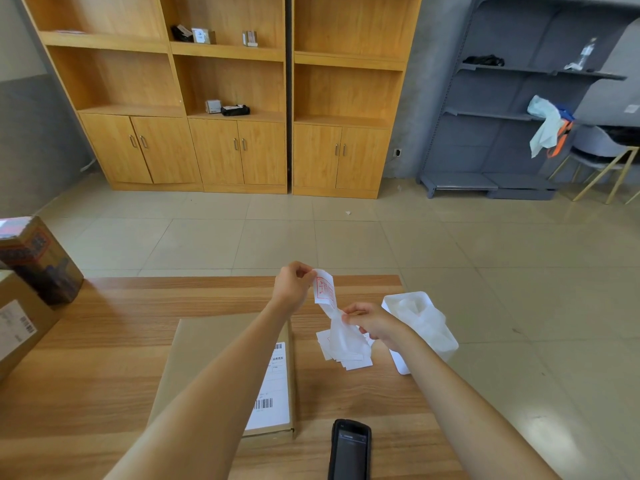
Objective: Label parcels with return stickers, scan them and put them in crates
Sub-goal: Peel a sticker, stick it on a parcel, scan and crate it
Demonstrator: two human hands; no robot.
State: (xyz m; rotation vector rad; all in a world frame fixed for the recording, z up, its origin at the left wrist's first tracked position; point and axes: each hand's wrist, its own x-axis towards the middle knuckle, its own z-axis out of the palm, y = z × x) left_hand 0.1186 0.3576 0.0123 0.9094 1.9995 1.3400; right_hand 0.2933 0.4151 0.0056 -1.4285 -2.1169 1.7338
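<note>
Sticker (325, 289), curled, glossy, between fingers (304, 271)

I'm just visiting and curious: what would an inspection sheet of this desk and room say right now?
Surface: wooden table, partly covered.
Job's things: flat brown parcel with a barcode label; sticker with red print being peeled from its backing; loose white sheets; black scanner at the near edge.
Clutter: white bin with a bag; two boxes at the left.
Grippers: left hand pinches the sticker's top; right hand pinches the backing.
Cables: nothing seen.
Surroundings: wooden cabinets, grey shelving, chair, tiled floor.
</note>
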